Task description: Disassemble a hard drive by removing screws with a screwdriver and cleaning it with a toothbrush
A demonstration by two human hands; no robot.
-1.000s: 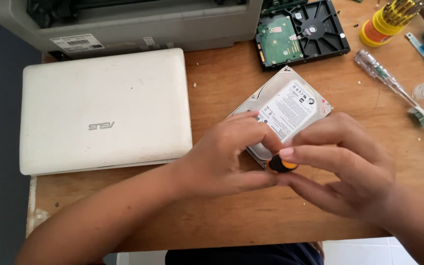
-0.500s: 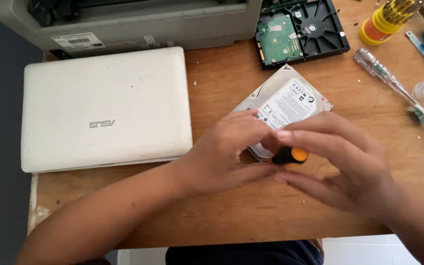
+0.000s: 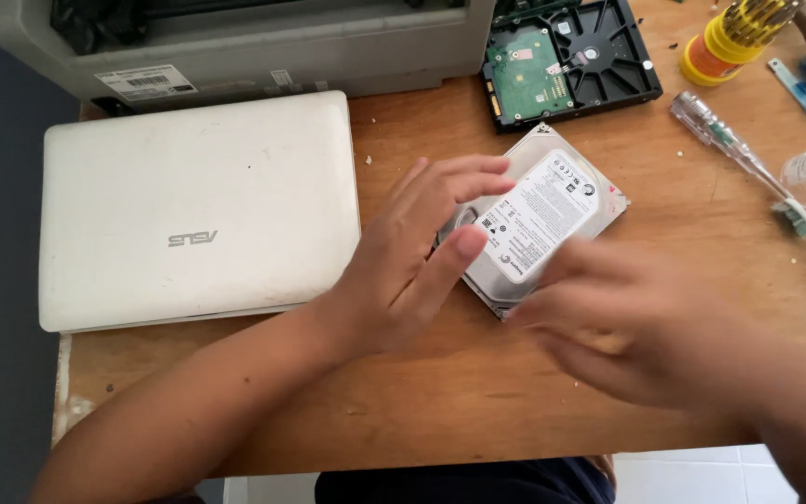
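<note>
— While the orange-handled tool sat pinched between both hands a moment before, where had it gone?
— Out of sight; the right hand (image 3: pixel 646 327) was blurred, its grip unreadable. The left hand (image 3: pixel 422 252) lay spread on the hard drive (image 3: pixel 538 219) at frame centre, steadying it flat on the desk (image 3: pixel 422 392).

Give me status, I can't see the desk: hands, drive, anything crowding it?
Left hand open, fingers resting on hard drive. Right hand blurred, beside the drive, grip unclear. Closed white laptop lies left, apart.
</note>
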